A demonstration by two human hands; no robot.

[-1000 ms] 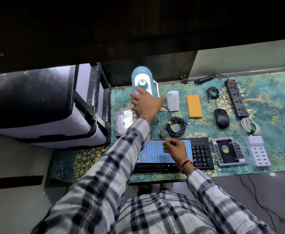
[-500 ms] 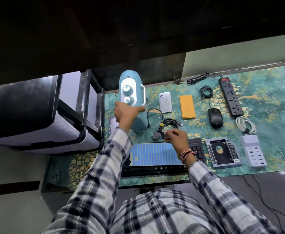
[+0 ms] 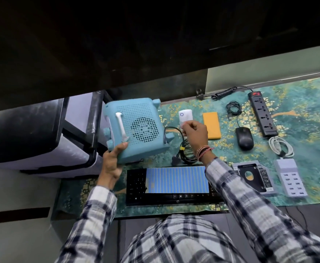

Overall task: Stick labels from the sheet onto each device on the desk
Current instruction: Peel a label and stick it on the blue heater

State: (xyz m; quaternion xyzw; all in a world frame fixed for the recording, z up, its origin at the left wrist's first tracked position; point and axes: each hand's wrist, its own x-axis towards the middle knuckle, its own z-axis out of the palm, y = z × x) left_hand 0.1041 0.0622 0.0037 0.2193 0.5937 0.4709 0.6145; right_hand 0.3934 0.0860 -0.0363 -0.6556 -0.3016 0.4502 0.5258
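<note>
1. Two hands share the work: the left hand [image 3: 111, 164] grips the near corner of the blue heater [image 3: 136, 128], tipped so its perforated back faces up, at the far left of the bench [image 3: 297, 114].
2. The right hand [image 3: 194, 134] hovers just right of the heater, fingertips pinched; probably on a label, too small to tell.
3. The label sheet [image 3: 176, 179] lies on the keyboard [image 3: 136, 188], near centre.
4. Best to pick smooth plastic beside the vent holes, keep the heater steady, and press the label down from one edge.

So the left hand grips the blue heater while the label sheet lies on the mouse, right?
Not quite. The head view shows the label sheet lying on the keyboard, not the mouse. The left hand does grip the blue heater.
</note>
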